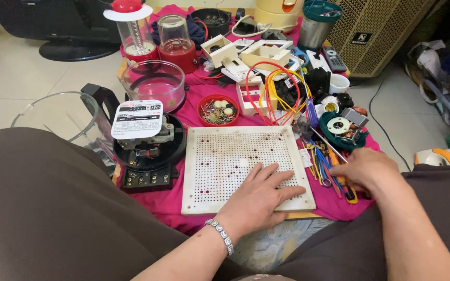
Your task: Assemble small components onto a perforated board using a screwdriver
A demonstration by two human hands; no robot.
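Now the right hand (364,169), fingers curled over hand tools (334,174), lies at three o'clock from the white perforated plastic board (240,156); the left hand (259,198) presses flat, fingers spread, on it.

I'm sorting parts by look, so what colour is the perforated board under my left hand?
Off-white perforated board, with some reddish stains, seen in the head view.

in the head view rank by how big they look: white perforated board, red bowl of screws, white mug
1. white perforated board
2. red bowl of screws
3. white mug, though it sits farther back, which shrinks it
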